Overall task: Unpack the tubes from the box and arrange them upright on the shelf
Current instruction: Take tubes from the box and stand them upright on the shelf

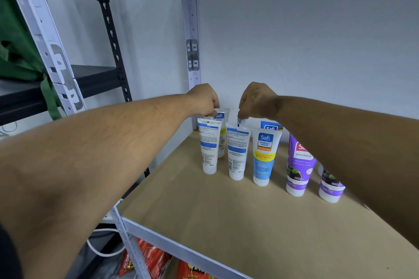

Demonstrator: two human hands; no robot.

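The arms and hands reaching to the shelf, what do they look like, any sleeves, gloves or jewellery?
Both forearms are bare. The left hand and right hand show no gloves, and no watch or bracelet at the wrists. A dark edge at the lower left may be a sleeve.

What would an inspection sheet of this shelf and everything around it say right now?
Surface: tan shelf board in a grey metal rack.
Job's things: white and blue tubes and purple tubes stand upright on their caps; no box seen.
Clutter: red snack packets on the level below.
Grippers: left hand pinches the top of the leftmost white tube; right hand pinches the top of the next white tube.
Cables: white cable below the shelf.
Surroundings: pale wall, dark neighbouring rack, green bag at left.
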